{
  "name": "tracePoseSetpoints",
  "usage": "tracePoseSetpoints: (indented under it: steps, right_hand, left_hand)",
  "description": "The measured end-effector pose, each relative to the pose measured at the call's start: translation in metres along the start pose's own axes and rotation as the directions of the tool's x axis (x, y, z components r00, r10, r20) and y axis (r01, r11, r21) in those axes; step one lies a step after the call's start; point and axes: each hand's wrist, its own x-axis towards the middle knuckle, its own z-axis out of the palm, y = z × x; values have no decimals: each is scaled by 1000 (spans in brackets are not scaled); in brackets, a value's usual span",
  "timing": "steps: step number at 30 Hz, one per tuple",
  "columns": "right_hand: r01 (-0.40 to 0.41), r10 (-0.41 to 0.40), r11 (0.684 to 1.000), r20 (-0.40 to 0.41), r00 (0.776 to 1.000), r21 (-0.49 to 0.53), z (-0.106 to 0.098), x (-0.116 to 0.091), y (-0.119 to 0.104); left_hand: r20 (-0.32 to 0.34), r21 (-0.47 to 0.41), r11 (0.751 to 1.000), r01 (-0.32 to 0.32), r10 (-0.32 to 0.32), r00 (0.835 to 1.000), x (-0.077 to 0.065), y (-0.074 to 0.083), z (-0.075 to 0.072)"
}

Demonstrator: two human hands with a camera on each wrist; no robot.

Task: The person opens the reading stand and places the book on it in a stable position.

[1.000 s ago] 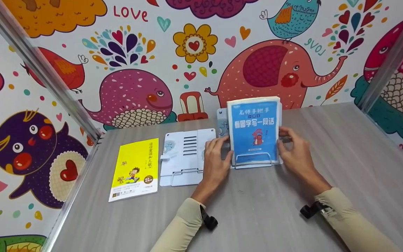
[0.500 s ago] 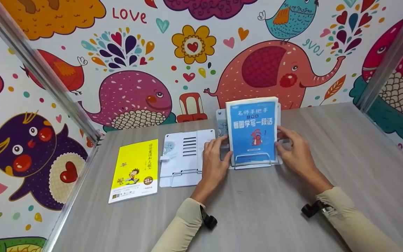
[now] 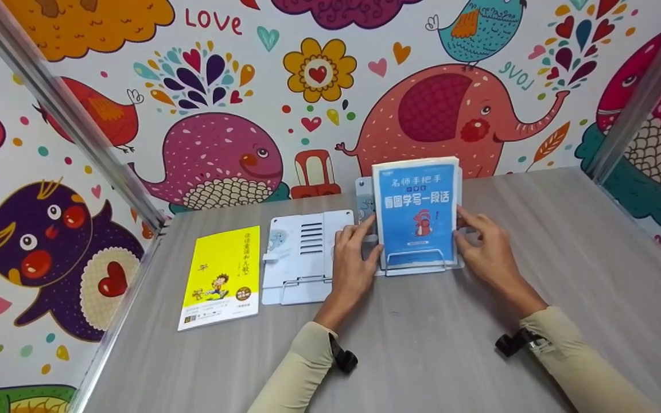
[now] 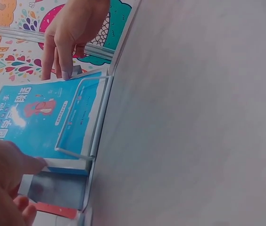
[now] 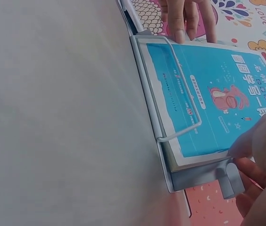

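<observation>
A blue-covered book (image 3: 418, 215) leans on a light book stand (image 3: 364, 198), its lower front behind a wire bracket (image 5: 189, 96). My left hand (image 3: 354, 261) holds the book's left edge, thumb at the side of the pages and index finger reaching up along the stand. At the opposite edge, my right hand (image 3: 490, 252) has its thumb against the book; its other fingers bend behind, next to the stand's grey side clip (image 5: 230, 181) in the right wrist view. Part of the stand is hidden behind the book.
Left of my left hand lies a second light stand (image 3: 302, 264), with slots and its own wire bracket. A yellow book (image 3: 221, 278) lies beyond it on the grey wood-grain table (image 3: 422, 355). A wall with cartoon animals (image 3: 319, 132) and metal posts closes off the back.
My left index finger has lifted slightly along the book's left side, showing a bit of the stand there. The book and right hand stay nearly still.
</observation>
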Motion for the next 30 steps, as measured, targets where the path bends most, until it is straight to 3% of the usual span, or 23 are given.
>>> tracePoseSetpoints:
  steps: [12, 24, 30]
  right_hand:
    - [7, -6, 1000, -53, 999, 15, 4, -2, -1]
    - [6, -3, 998, -44, 999, 60, 2, -2, 2]
    - [-17, 20, 998, -57, 998, 57, 0, -1, 3]
  left_hand:
    - [4, -114, 993, 42, -41, 999, -2, -2, 0]
    - [-40, -138, 990, -7, 2, 999, -6, -3, 0]
    - [-16, -181, 983, -33, 30, 999, -7, -1, 2]
